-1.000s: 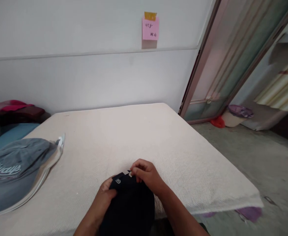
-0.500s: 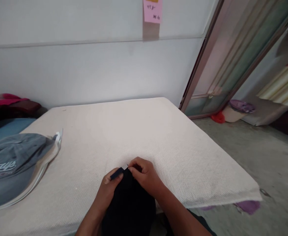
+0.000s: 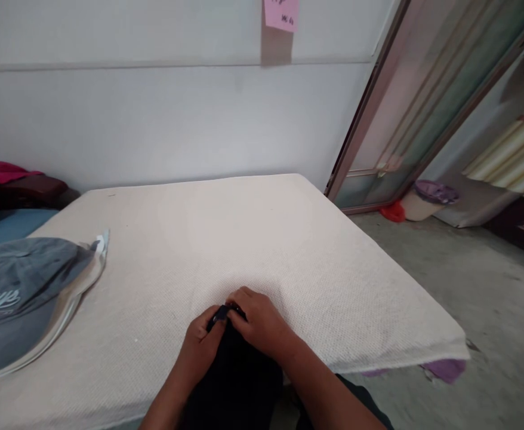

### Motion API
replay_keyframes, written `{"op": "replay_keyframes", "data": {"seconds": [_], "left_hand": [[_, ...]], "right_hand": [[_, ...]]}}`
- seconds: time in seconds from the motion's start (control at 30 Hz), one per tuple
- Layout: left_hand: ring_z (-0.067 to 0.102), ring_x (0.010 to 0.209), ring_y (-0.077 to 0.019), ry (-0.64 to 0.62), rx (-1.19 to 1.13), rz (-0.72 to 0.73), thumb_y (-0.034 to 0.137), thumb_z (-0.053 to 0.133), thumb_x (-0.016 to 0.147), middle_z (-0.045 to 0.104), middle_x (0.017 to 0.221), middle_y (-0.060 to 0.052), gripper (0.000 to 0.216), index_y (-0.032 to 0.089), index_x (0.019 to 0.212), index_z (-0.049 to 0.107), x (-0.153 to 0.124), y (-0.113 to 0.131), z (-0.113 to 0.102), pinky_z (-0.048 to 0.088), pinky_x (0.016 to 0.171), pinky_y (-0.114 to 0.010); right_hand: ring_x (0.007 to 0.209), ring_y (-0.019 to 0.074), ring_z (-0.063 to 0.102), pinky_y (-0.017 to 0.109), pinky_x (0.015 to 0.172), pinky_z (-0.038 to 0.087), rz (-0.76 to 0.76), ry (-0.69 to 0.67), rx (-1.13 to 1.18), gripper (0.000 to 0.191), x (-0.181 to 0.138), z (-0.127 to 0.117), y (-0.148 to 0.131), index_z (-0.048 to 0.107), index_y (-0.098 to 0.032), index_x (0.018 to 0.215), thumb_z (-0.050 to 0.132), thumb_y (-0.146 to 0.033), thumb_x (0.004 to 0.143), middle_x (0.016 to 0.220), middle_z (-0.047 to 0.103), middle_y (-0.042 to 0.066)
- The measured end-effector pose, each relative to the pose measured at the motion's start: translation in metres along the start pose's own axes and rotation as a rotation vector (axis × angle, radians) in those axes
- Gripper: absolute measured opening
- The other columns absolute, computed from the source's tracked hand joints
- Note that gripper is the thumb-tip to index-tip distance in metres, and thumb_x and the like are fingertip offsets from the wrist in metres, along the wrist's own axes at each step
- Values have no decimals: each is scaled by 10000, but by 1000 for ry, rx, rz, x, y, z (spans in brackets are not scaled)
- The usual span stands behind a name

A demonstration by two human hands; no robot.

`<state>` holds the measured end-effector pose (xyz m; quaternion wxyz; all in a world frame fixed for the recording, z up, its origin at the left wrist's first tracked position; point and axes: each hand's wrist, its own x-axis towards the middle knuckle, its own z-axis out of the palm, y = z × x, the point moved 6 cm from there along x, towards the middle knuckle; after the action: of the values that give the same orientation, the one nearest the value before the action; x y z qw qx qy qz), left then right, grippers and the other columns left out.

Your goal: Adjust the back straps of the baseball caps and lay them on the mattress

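Low in the centre, a piece of black fabric (image 3: 235, 382) hangs toward me over the front of the table; its full shape is hidden, so I cannot tell what garment it is. My left hand (image 3: 203, 339) pinches its upper edge, where a short dark band (image 3: 218, 315) shows between thumb and fingers. Right beside it, my right hand (image 3: 257, 318) is closed at the same edge, fingertips nearly meeting those of the left. A grey cap (image 3: 24, 280) with white lettering lies at the left, on top of other pale brims.
A white textured cloth covers the table (image 3: 208, 233), which meets a white wall (image 3: 176, 125). Pink paper (image 3: 282, 15) is stuck above. To the right are a sliding door frame (image 3: 364, 113), a lined bin (image 3: 427, 200) and the floor; red and blue items sit at far left.
My right hand has moved slightly left and closed in on the band at the fabric's edge. A light sliver between the hands is now out of sight. The view has shifted slightly.
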<state>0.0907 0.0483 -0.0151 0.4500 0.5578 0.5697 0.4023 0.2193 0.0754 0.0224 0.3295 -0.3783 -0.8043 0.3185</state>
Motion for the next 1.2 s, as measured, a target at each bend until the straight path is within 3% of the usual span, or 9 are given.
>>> {"op": "replay_keyframes", "data": {"seconds": [0.07,0.2,0.47,0.63,0.8,0.9,1.0,1.1,1.2], "left_hand": [[580,742,-214,5,23,1,335,518,812,675,792,-42,262,183,939,690,-1,1,0,431,678,-289],[579,739,-205,3,39,34,332,514,829,679,808,-38,265,185,963,688,-2,2,0,428,680,-281],[561,713,-183,9,-152,-76,346,535,838,662,777,-19,304,191,1066,664,-7,3,-5,426,653,-266],[570,669,-153,16,-392,-201,314,651,760,666,725,-2,259,196,986,699,-8,0,-7,433,628,-237],[608,591,-146,44,-687,-359,276,736,676,679,673,1,266,202,929,702,-13,-8,-4,464,597,-240],[637,602,-163,74,-862,-353,245,741,657,685,667,-2,256,205,907,701,-14,-4,-6,485,591,-241],[660,614,-175,243,-1036,-357,202,737,630,695,653,2,229,206,857,713,-14,-6,-20,513,599,-245],[658,558,-152,417,-1212,-418,138,657,675,711,639,7,164,202,810,724,-15,-15,-37,543,643,-261],[650,505,-154,427,-1322,-503,176,550,767,699,572,-24,186,163,669,707,-13,-19,-49,560,629,-274]], "right_hand": [[640,129,470,273,584,274,22,28,-15,56,2,2,2,564,-193,804,516,-169,817,750,572,22],[560,107,411,273,548,225,92,111,-11,179,7,4,6,462,-187,670,489,-204,846,631,501,-4],[604,119,436,248,567,300,283,187,238,235,11,-8,17,434,-185,644,446,-256,868,628,482,-13],[716,130,489,247,668,368,263,-24,525,237,12,-8,11,520,-177,686,430,-276,882,730,528,2],[557,90,415,223,536,328,433,-253,764,204,2,7,19,562,-166,712,548,-342,814,636,483,-25],[521,84,424,219,507,320,464,-173,742,170,4,7,28,560,-162,678,580,-301,774,604,507,-21],[532,108,496,234,529,368,539,6,646,173,7,2,43,530,-163,608,582,-256,743,562,530,-5],[561,130,547,257,560,414,664,170,778,194,5,-1,55,536,-163,638,534,-297,779,593,576,21],[609,135,560,273,601,432,701,153,949,267,2,4,51,573,-155,685,520,-380,819,675,608,33]]}}
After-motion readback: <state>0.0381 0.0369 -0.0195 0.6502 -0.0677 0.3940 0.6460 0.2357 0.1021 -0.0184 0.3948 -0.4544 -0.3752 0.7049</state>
